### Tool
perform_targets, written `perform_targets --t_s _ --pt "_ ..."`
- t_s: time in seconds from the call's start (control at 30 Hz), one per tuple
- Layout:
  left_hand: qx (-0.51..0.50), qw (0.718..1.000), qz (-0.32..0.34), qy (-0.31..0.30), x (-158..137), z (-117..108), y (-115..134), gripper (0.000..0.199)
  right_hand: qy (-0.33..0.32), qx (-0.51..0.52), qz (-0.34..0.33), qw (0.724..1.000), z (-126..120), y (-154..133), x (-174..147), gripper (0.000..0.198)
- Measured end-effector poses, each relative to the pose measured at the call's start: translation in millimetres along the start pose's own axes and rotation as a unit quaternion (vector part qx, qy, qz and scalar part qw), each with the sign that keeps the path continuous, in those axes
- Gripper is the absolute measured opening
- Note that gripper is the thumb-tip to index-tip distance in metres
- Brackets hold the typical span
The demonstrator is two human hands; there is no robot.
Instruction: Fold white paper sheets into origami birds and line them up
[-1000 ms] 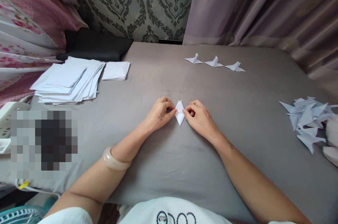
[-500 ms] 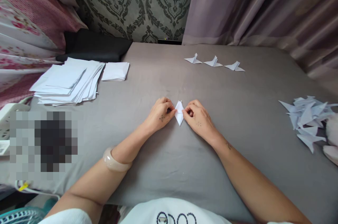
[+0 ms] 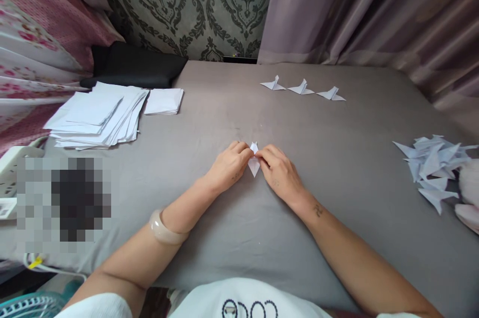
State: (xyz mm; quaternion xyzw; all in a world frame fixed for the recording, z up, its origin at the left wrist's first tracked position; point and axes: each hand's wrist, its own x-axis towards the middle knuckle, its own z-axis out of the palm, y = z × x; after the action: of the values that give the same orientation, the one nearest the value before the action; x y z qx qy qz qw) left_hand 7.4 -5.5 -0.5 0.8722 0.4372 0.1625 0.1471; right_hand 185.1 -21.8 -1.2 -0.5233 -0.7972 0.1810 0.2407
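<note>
A small white folded paper (image 3: 254, 166), diamond-shaped with a pointed lower end and narrow split tips on top, lies on the grey cloth between my hands. My left hand (image 3: 234, 164) pinches its left edge near the middle, fingers closed. From the other side, my right hand (image 3: 278, 168) pinches its right edge, thumb and fingers pressed together. The fingertips of both hands nearly meet over the paper's middle and hide part of it.
Three folded paper cranes (image 3: 301, 87) stand in a row at the back. A heap of folded paper pieces (image 3: 434, 158) lies at right. Stacked white sheets (image 3: 93, 113) and a smaller square stack (image 3: 163, 101) sit at left, beside a black cushion (image 3: 130, 64). A power strip (image 3: 11, 165) is at the left edge.
Both hands have closed in over the paper's middle, and their fingers now cover more of it. The paper stays in nearly the same place.
</note>
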Motion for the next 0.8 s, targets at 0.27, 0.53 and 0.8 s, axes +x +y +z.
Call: perform_targets --t_s 0.27,0.53,0.8 --pt "0.116 0.984 0.016 -0.138 -8 -25 26 0.024 -0.05 -0.205 -0.044 0.977 -3 -20 -10 0.026" --pt "0.086 0.99 -0.004 -0.115 -13 -25 20 0.025 -0.062 -0.203 -0.021 0.977 -12 -21 -12 0.03" --pt "0.015 0.999 -0.052 -0.01 -9 -14 14 0.019 0.018 0.047 0.101 0.994 -12 11 5 0.025"
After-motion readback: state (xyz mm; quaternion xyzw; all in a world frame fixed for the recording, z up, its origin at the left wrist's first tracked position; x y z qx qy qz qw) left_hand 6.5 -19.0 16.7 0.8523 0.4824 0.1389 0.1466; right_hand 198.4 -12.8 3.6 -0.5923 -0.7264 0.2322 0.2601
